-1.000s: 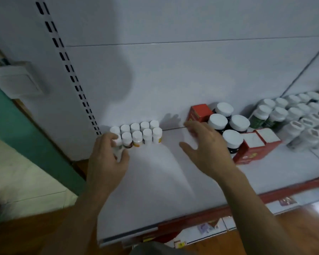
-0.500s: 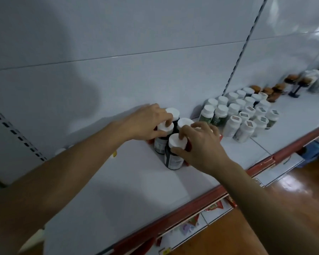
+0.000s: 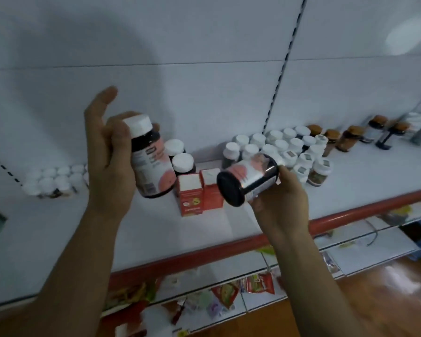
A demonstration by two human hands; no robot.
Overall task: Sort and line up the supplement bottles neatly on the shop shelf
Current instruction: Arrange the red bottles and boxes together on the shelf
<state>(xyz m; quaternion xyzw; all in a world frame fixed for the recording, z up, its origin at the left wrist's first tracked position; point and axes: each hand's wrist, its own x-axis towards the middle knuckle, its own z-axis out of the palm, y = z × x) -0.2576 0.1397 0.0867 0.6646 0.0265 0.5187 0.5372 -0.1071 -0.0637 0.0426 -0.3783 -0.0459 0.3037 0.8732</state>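
A white shop shelf (image 3: 350, 181) with a red front edge runs across the view, backed by white panels and a slotted upright (image 3: 285, 66). Below it a lower shelf (image 3: 350, 254) carries loose packets, and wooden floor (image 3: 394, 300) shows at the lower right. Four dark bottles with white caps are in sight. The left hand (image 3: 110, 166) has its grip wrapped round one dark bottle (image 3: 151, 164), held above the shelf almost upright, cap up, with the forefinger sticking straight out. The right hand (image 3: 281, 207) has its grip closed on a second dark bottle (image 3: 249, 181), held on its side with its black base turned toward the camera. The other two standing dark bottles (image 3: 183, 162) are on the shelf behind, close to the back panel. Two red boxes (image 3: 190, 198) stand side by side, touching, just in front of them. At the far left sits a cluster of small white-capped bottles (image 3: 51, 178), too blurred to count. To the right is a larger group of white-capped bottles (image 3: 292, 149) in rows, and beyond them several brown-lidded jars (image 3: 350, 137).
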